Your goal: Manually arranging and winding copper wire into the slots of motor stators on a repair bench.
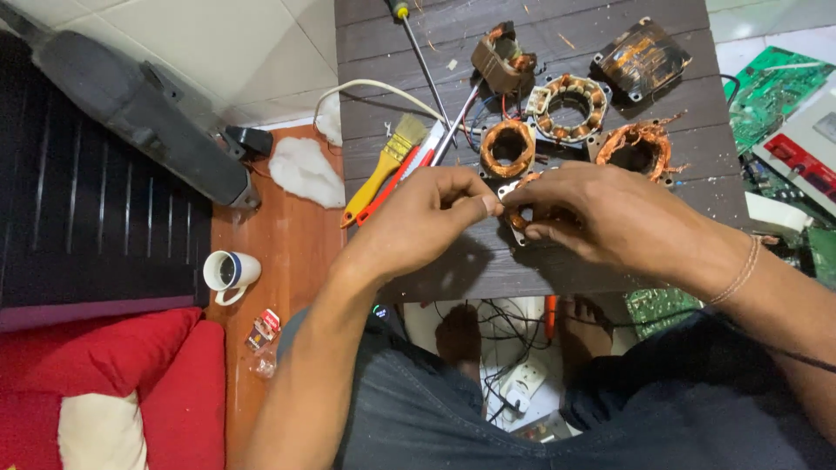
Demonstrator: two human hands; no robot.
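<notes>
Soft, even light fell from above onto the dark slatted wooden worktop, bright enough to show its grain and the scattered specks on it. The left hand and right hand cast one blurred shadow on the boards just below them. Left of the worktop, the pale floor tiles were washed nearly white. The copper wire coils above the hands gleamed without harsh glare. Focus held sharp at the centre; lines bowed slightly toward the frame's edges.
</notes>
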